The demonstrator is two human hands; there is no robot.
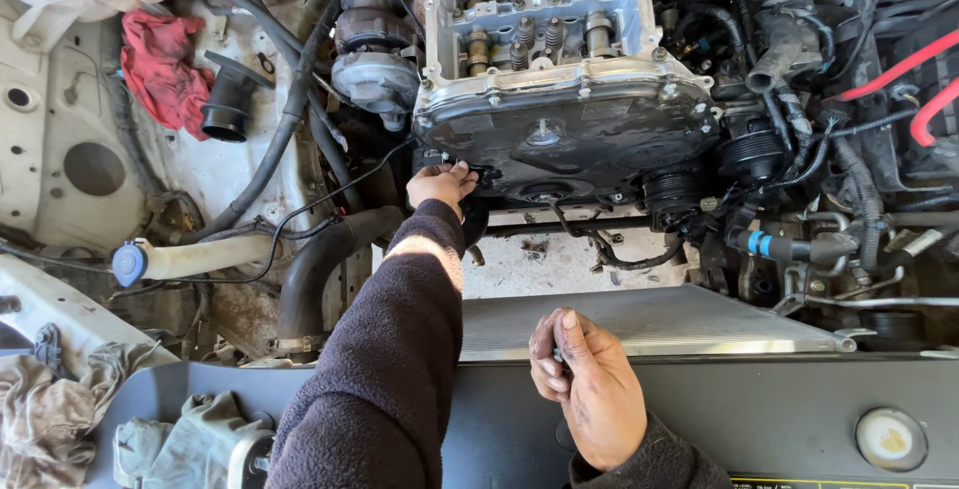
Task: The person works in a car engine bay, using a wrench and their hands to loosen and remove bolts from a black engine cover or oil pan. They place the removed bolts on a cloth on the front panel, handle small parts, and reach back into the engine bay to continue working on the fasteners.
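Up front, left hand (440, 185) fingers curled at lower left edge of grey timing cover (569, 124), grip unclear; right hand (584, 379) pinches small dark part (556, 355) over black radiator panel (779, 419)

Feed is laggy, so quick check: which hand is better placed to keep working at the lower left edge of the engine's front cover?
Left hand, probably. Its fingers already touch the lower left edge of the dark front cover. The right hand is back by the radiator, pinching a small dark part.
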